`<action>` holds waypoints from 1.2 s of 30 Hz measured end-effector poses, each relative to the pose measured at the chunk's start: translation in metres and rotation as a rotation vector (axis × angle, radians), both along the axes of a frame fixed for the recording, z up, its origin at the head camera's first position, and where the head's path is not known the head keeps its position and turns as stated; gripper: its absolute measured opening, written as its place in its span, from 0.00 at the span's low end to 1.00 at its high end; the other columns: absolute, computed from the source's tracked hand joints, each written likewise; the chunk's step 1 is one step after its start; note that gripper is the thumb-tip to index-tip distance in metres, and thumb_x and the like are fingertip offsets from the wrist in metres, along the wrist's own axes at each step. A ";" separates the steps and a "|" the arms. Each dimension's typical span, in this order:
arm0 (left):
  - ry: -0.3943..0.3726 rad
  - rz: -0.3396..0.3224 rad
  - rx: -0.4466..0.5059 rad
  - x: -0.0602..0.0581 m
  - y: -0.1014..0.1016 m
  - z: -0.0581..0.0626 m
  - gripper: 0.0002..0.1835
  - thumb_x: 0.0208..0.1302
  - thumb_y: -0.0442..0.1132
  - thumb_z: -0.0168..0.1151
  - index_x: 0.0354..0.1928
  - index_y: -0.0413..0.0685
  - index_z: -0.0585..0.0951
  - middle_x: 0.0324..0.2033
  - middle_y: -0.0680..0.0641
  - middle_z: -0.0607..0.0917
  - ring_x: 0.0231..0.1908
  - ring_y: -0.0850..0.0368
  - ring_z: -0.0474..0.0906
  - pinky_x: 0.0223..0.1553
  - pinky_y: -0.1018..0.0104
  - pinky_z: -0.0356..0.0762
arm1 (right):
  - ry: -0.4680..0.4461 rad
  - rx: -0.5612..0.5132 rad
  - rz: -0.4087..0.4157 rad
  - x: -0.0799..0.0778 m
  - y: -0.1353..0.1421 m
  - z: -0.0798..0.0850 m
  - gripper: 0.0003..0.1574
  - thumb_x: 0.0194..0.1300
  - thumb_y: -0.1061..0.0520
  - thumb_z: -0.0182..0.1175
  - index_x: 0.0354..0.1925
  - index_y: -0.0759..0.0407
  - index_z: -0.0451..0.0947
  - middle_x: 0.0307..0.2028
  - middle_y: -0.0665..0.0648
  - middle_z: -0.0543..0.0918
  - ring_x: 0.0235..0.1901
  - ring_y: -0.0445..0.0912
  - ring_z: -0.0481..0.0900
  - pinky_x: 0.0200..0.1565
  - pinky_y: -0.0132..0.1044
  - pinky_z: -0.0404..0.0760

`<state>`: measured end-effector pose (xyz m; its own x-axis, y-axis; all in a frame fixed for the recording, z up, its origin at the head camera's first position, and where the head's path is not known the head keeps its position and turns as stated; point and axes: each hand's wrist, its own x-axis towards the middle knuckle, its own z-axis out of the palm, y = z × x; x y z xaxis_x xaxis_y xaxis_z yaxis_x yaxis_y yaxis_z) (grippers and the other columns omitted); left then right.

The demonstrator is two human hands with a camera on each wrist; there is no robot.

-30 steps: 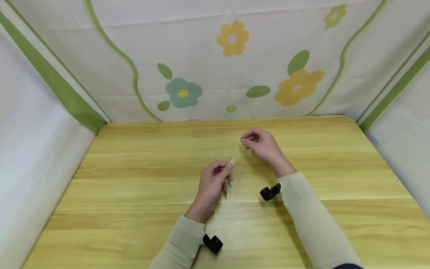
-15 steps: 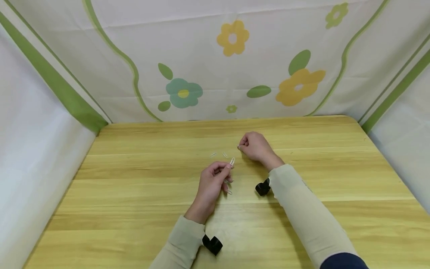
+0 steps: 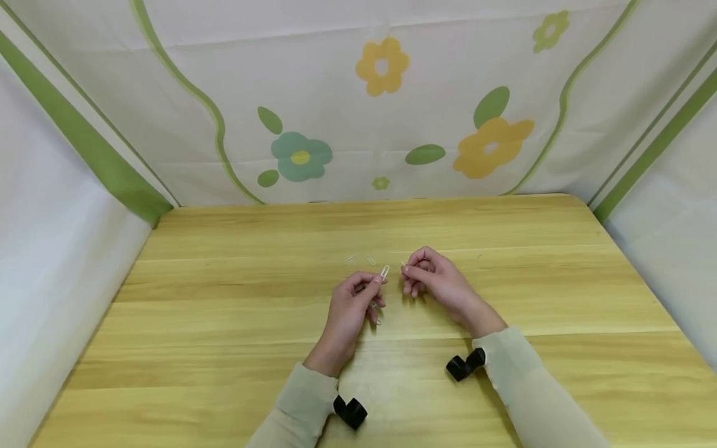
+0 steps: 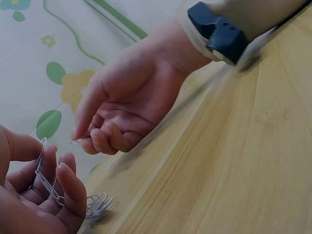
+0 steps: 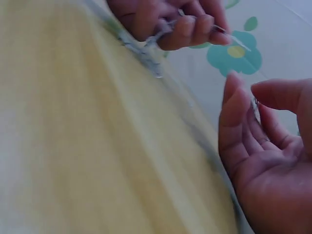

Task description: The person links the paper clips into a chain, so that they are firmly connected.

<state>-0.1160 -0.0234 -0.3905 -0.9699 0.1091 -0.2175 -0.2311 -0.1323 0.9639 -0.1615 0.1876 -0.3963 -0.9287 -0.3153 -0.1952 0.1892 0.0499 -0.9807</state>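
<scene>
My left hand [image 3: 348, 311] pinches a white paper clip [image 3: 384, 271] between thumb and fingertips. From it a chain of linked paper clips [image 4: 47, 184] runs across the palm. More clips [image 4: 98, 207] are bunched beneath that hand, by the tabletop; whether all of them are linked I cannot tell. To its right, my right hand [image 3: 442, 286] pinches a single paper clip [image 3: 403, 264], mostly covered by the thumb and fingers. A small gap separates the two hands.
On the wooden table [image 3: 224, 348], two loose paper clips [image 3: 370, 260] lie just beyond my left hand. A flower-printed cloth [image 3: 347, 106] rises behind the table's back edge. Each wrist carries a black camera mount [image 3: 465, 364].
My right hand has come back from farther up the table toward me, bringing a paper clip near the left hand's clip. The left hand has barely moved.
</scene>
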 end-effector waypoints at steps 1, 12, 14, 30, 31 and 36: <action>0.000 0.000 -0.001 0.000 0.000 0.000 0.15 0.80 0.40 0.62 0.54 0.33 0.84 0.34 0.46 0.84 0.31 0.59 0.81 0.24 0.72 0.76 | 0.010 -0.020 -0.026 0.002 -0.001 -0.003 0.09 0.82 0.58 0.58 0.51 0.63 0.71 0.42 0.58 0.85 0.35 0.44 0.85 0.40 0.35 0.86; -0.009 -0.007 -0.001 -0.003 0.000 0.000 0.15 0.80 0.41 0.63 0.54 0.34 0.85 0.34 0.46 0.84 0.31 0.60 0.81 0.25 0.72 0.76 | 0.071 -0.094 -0.087 0.008 -0.002 -0.013 0.24 0.79 0.66 0.59 0.69 0.72 0.72 0.48 0.60 0.89 0.40 0.44 0.91 0.47 0.36 0.91; -0.011 -0.003 0.000 -0.004 -0.001 -0.001 0.15 0.80 0.41 0.63 0.54 0.34 0.85 0.34 0.46 0.84 0.31 0.60 0.81 0.24 0.71 0.76 | 0.072 -0.091 -0.088 0.007 -0.003 -0.013 0.26 0.78 0.67 0.59 0.70 0.72 0.72 0.49 0.60 0.88 0.40 0.44 0.91 0.47 0.36 0.91; -0.027 0.028 0.015 -0.003 -0.003 -0.005 0.13 0.79 0.39 0.64 0.52 0.35 0.86 0.33 0.47 0.83 0.30 0.60 0.81 0.24 0.71 0.76 | 0.074 -0.066 -0.094 0.007 -0.005 -0.016 0.15 0.76 0.65 0.64 0.56 0.72 0.78 0.43 0.61 0.90 0.39 0.45 0.92 0.45 0.36 0.91; -0.027 0.028 0.016 -0.003 -0.003 -0.005 0.13 0.79 0.39 0.64 0.52 0.34 0.86 0.33 0.47 0.83 0.29 0.60 0.81 0.24 0.71 0.76 | 0.077 -0.062 -0.099 0.007 -0.005 -0.015 0.14 0.76 0.65 0.65 0.55 0.71 0.79 0.42 0.59 0.90 0.38 0.44 0.92 0.44 0.36 0.91; -0.026 0.022 0.015 -0.003 -0.003 -0.005 0.12 0.79 0.39 0.63 0.52 0.35 0.86 0.33 0.47 0.83 0.30 0.60 0.81 0.24 0.71 0.76 | 0.085 -0.053 -0.123 0.008 -0.006 -0.014 0.10 0.75 0.62 0.67 0.51 0.65 0.82 0.37 0.58 0.88 0.31 0.43 0.87 0.37 0.35 0.89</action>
